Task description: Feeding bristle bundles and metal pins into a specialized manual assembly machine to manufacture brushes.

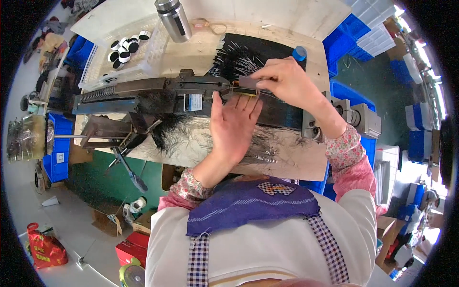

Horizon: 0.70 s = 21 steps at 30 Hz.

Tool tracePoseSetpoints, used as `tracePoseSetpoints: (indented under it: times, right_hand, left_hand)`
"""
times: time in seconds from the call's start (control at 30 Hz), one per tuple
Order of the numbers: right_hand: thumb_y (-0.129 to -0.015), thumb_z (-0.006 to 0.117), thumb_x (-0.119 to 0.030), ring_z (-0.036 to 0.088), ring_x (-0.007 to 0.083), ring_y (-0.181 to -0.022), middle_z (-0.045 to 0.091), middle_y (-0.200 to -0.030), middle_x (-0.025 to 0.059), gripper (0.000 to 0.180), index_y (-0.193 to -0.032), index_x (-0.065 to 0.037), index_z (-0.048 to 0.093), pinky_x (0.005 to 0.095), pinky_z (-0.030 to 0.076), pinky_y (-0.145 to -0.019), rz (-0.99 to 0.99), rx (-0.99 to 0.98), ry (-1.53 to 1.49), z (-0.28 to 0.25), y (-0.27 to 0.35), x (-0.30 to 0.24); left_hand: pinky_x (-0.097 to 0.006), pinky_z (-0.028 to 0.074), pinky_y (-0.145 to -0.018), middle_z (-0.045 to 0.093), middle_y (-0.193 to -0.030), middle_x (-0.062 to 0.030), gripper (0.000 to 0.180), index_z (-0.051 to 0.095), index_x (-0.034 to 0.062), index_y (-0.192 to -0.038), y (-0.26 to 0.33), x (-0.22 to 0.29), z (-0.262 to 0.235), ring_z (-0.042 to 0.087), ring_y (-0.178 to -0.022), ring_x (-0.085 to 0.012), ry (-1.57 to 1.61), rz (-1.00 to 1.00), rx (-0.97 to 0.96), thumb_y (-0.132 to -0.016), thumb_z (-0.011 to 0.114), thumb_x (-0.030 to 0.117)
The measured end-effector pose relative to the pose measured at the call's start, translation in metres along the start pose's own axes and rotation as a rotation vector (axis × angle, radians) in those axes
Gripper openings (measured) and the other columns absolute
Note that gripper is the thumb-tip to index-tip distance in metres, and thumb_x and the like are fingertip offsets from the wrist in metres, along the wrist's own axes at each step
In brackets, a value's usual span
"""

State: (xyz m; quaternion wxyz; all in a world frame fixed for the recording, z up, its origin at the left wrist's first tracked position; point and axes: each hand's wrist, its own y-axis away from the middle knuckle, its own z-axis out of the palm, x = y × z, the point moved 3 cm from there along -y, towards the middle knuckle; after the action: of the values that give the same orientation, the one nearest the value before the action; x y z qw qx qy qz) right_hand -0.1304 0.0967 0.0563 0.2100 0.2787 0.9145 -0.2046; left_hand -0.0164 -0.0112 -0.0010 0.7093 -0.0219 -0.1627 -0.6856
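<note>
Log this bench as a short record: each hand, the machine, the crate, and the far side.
Left hand: open, palm toward camera, fingertips at the long dark metal machine
Right hand: pinching a thin flat grey-brown piece
Machine: lies across the pale wooden table
Crate: translucent white plastic, holding short black-and-white cylinders
Far side: silver metal canister; black bristles

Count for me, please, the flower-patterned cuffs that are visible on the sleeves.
2. The left cuff sits behind the palm-up left hand; the right cuff sits behind the right hand, which pinches a flat dark piece. Neither seems hidden.
</note>
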Motion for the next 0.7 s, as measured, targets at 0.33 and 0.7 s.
tracePoseSetpoints:
  times: [0.33,0.7]
  right_hand:
    - [-0.075,0.065,-0.013,0.063,0.0279,-0.084,0.066,-0.084,0.0096,0.018,-0.091,-0.008,0.071,0.0394,0.046,-0.077,-0.045,-0.058,0.148,0.002,-0.001,-0.005]
    - [-0.081,0.056,-0.013,0.065,0.0363,-0.069,0.064,-0.073,0.018,0.025,-0.103,-0.001,0.054,0.0464,0.052,-0.061,0.045,0.069,0.296,-0.003,0.029,-0.038]
  left_hand:
    - [-0.044,0.025,-0.112,0.049,-0.121,-0.0184,0.064,0.044,-0.0056,-0.116,-0.002,0.003,0.004,0.042,-0.123,-0.0318,-0.041,-0.006,0.008,-0.094,0.038,0.054]
    - [-0.045,0.025,-0.111,0.054,-0.113,-0.0169,0.058,0.05,-0.0051,-0.106,-0.001,0.006,-0.008,0.043,-0.121,-0.0335,-0.066,0.045,-0.03,-0.096,0.035,0.05]
